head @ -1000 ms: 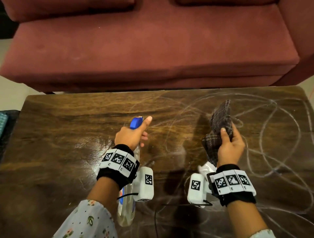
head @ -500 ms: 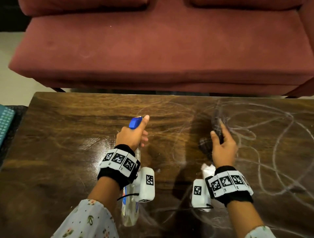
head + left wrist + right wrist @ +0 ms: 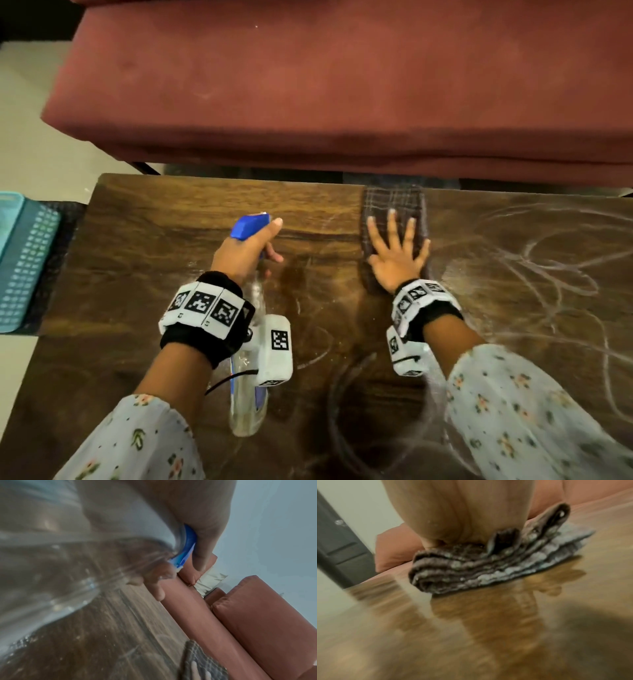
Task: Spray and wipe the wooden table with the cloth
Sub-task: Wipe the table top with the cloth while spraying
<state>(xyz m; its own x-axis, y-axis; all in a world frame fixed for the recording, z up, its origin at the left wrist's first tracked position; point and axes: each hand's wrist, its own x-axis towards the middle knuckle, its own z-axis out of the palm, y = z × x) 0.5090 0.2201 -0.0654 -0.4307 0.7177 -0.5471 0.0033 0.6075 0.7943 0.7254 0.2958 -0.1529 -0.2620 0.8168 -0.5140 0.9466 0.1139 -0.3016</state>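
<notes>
While the right hand point(image 3: 399, 255) lies palm-down with fingers straight and spread, it presses the folded checked cloth point(image 3: 394, 205) flat against the wooden desk point(image 3: 144, 240). The cloth sits at the far edge of the desk, just in front of the red sofa point(image 3: 342, 85); the right wrist view shows it stacked in several folded layers under the palm. The left hand point(image 3: 245, 251) has its grip curled round the neck of the spray bottle point(image 3: 248, 404) (clear body, blue head point(image 3: 250, 226)), with one finger extended along the top of the head. The bottle is held tilted, its base toward the person, and left of the cloth, apart from it. White scribbled marks point(image 3: 548, 274) cover the right part of the desk. A teal perforated basket point(image 3: 24, 267) stands off the left edge of the desk.
</notes>
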